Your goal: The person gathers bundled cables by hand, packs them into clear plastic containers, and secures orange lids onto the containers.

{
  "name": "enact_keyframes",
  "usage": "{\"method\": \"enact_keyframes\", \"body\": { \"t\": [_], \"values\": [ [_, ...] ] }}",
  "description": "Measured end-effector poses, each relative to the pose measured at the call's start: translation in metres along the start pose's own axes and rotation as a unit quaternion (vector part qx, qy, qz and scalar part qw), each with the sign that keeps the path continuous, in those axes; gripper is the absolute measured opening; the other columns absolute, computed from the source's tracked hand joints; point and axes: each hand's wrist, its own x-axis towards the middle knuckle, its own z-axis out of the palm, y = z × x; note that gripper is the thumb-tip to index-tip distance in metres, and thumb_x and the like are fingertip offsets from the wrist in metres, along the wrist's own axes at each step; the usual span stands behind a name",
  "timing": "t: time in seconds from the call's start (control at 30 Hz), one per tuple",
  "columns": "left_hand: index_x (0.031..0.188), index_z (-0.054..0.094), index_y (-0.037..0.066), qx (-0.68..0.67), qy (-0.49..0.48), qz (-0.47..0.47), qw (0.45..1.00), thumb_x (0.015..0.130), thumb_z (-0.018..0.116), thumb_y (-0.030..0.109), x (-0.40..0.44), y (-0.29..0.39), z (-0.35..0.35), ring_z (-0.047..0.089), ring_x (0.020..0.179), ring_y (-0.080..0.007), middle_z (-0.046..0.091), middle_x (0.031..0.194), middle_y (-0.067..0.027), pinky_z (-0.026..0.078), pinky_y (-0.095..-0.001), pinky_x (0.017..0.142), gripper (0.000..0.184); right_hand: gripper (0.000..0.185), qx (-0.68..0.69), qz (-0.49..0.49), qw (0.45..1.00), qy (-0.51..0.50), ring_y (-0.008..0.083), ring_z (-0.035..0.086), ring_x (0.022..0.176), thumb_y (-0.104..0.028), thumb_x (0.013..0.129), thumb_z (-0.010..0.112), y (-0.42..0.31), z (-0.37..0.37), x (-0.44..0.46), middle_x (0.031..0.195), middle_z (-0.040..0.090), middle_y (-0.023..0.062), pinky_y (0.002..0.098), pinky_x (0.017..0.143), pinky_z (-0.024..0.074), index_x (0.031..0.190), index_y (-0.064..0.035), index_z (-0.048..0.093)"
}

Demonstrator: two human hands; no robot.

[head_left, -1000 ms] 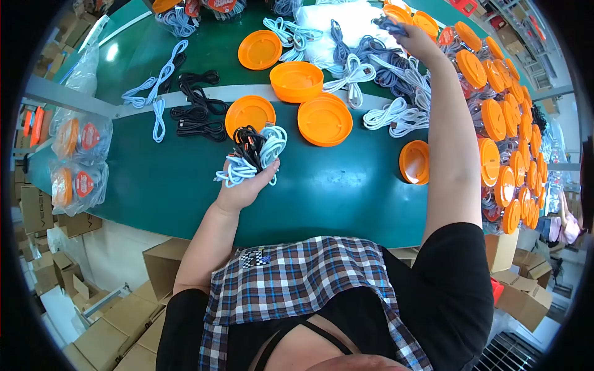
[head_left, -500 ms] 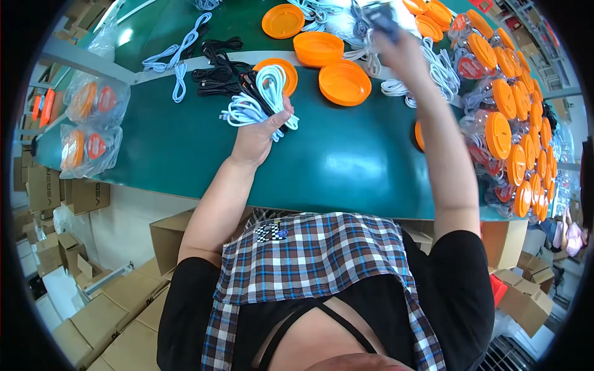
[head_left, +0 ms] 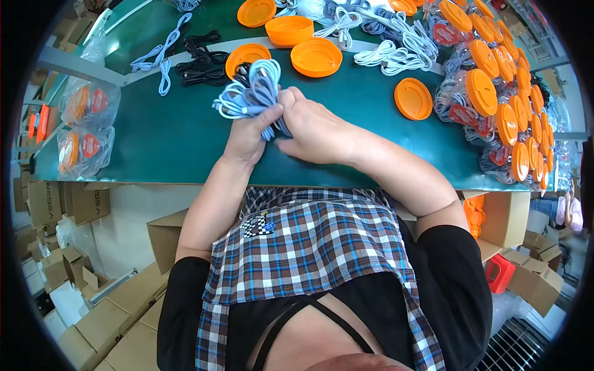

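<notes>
My left hand [head_left: 245, 141] is closed around a bundle of coiled charging cables [head_left: 242, 99], white, black and grey-blue, with the loops sticking up above the thumb. My right hand [head_left: 318, 131] meets the bundle from the right, its curled fingers pressed against the cables beside my left thumb; its fingertips are partly hidden. A grey-blue cable now lies at the front of the bundle. Just behind the hands is an orange round lid [head_left: 232, 68] on the green table [head_left: 185, 145].
Black cables [head_left: 203, 65] and a pale cable pair [head_left: 162, 52] lie at the back left. Orange tubs [head_left: 315, 59] and white cables [head_left: 396, 59] are behind. Orange-lidded clear jars [head_left: 482, 93] crowd the right; bagged jars [head_left: 83, 151] stand left. Another orange lid [head_left: 413, 99] lies nearer.
My right hand has come back from the far right of the table to the bundle in my left hand. A grey-blue cable has joined the bundle. The view has shifted slightly.
</notes>
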Motion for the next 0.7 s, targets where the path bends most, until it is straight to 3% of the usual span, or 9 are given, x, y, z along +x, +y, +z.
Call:
{"method": "enact_keyframes", "body": {
  "t": [0.13,0.33,0.47,0.5,0.53,0.57,0.6,0.63,0.7],
  "values": [
    [0.131,0.059,0.009,-0.123,0.059,0.044,0.99,0.085,0.076,0.004,0.021,-0.006,-0.008,0.065,0.108,-0.0188,0.068,0.121,-0.0077,0.049,-0.0305,0.098,0.05,0.05,-0.097,-0.102,0.963,0.231,0.0346,0.066,0.079,-0.013,0.091,0.067,-0.004,0.012,-0.012,0.1,0.061,0.0242,0.0387,0.067,0.0569,0.129,0.0127,0.047],
    [0.126,0.061,0.004,-0.018,0.08,0.047,0.996,0.085,0.071,-0.001,0.006,0.008,0.02,0.066,0.105,-0.0168,0.069,0.118,-0.0086,0.05,-0.0277,0.095,0.043,0.057,-0.234,-0.035,0.96,0.152,0.0316,0.066,0.078,-0.018,0.093,0.068,0.015,0.018,-0.007,0.1,0.063,0.0204,0.0379,0.07,0.057,0.137,0.0106,0.046],
    [0.127,0.059,0.004,0.028,0.106,0.028,0.994,0.084,0.069,-0.003,0.01,0.013,0.013,0.068,0.097,-0.0177,0.071,0.11,-0.01,0.053,-0.0278,0.088,0.045,0.041,-0.089,-0.147,0.979,0.112,0.0279,0.064,0.069,-0.016,0.094,0.066,0.034,-0.003,-0.009,0.097,0.065,0.0144,0.0369,0.069,0.0561,0.13,0.003,0.058],
    [0.127,0.059,0.004,0.027,0.108,0.03,0.993,0.084,0.069,-0.003,0.012,0.015,0.009,0.068,0.097,-0.0177,0.071,0.11,-0.01,0.053,-0.0278,0.088,0.045,0.034,0.004,-0.146,0.987,0.062,0.0257,0.064,0.068,-0.015,0.094,0.066,0.041,-0.019,-0.007,0.099,0.066,0.0127,0.0357,0.068,0.0552,0.125,0.0001,0.063],
    [0.127,0.059,0.004,-0.013,0.102,0.037,0.994,0.083,0.069,-0.003,0.014,0.017,0.002,0.069,0.095,-0.0179,0.071,0.108,-0.0101,0.053,-0.0281,0.087,0.045,0.027,0.096,-0.142,0.985,0.012,0.0236,0.063,0.067,-0.014,0.095,0.065,0.05,-0.039,-0.003,0.1,0.066,0.0111,0.0345,0.067,0.0543,0.119,-0.0029,0.068],
    [0.126,0.059,0.004,-0.052,0.095,0.042,0.993,0.083,0.068,-0.004,0.016,0.018,-0.008,0.069,0.094,-0.0182,0.071,0.106,-0.0101,0.054,-0.0283,0.085,0.045,0.018,0.094,-0.01,0.995,0.005,0.0199,0.065,0.075,-0.01,0.094,0.064,0.064,-0.055,0.009,0.11,0.068,0.0103,0.0319,0.069,0.0542,0.109,-0.0057,0.074],
    [0.126,0.059,0.004,-0.091,0.088,0.046,0.991,0.083,0.068,-0.004,0.018,0.017,-0.016,0.069,0.092,-0.0184,0.071,0.104,-0.0102,0.054,-0.0286,0.084,0.045,0.019,-0.047,-0.038,0.99,0.128,0.0203,0.066,0.079,-0.01,0.094,0.065,0.083,-0.066,0.022,0.114,0.067,0.0099,0.0309,0.07,0.0547,0.11,-0.0061,0.074],
    [0.126,0.058,0.004,-0.13,0.083,0.049,0.987,0.082,0.068,-0.005,0.019,0.014,-0.022,0.07,0.09,-0.0187,0.071,0.102,-0.0102,0.055,-0.0289,0.082,0.045,0.021,-0.185,-0.065,0.95,0.244,0.0208,0.067,0.082,-0.01,0.093,0.065,0.103,-0.075,0.037,0.118,0.067,0.0096,0.0299,0.072,0.0553,0.111,-0.0064,0.074],
    [0.127,0.058,0.005,-0.104,0.066,0.053,0.991,0.083,0.067,-0.004,0.02,0.007,-0.031,0.069,0.091,-0.0196,0.071,0.102,-0.0104,0.054,-0.0296,0.083,0.046,0.02,-0.407,-0.135,0.856,0.288,0.0232,0.068,0.083,-0.011,0.093,0.065,0.141,-0.089,0.071,0.119,0.067,0.0093,0.0293,0.071,0.0554,0.111,-0.0079,0.074]
  ]
}}
